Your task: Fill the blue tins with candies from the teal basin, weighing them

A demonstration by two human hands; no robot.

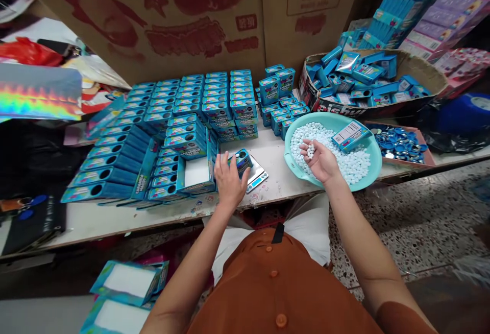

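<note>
- Left hand (229, 181): fingers spread, not closed. Fingertips appear to touch a small blue tin (242, 163) standing on a digital pocket scale (255, 174); contact is partly hidden.
- Right hand (319, 160): fingers curled toward the thumb, pinching a few white mints (337, 158) over a teal plastic basin (377, 158). Holding them over the basin appears to return any dropped pieces to the pile.
- Placement: the basin sits just right of the scale, which appears to keep the mints within short reach of the tin.
- A printed blue carton (349, 136) rests on the mints, apparently as a handy reference or set aside.
- Ranked blue tins (214, 104) occupy the white table (95, 224), apparently for orderly counting.
- A cardboard box (421, 68) holds loose blue cartons; a shallow tray (429, 159) holds round blue caps.
</note>
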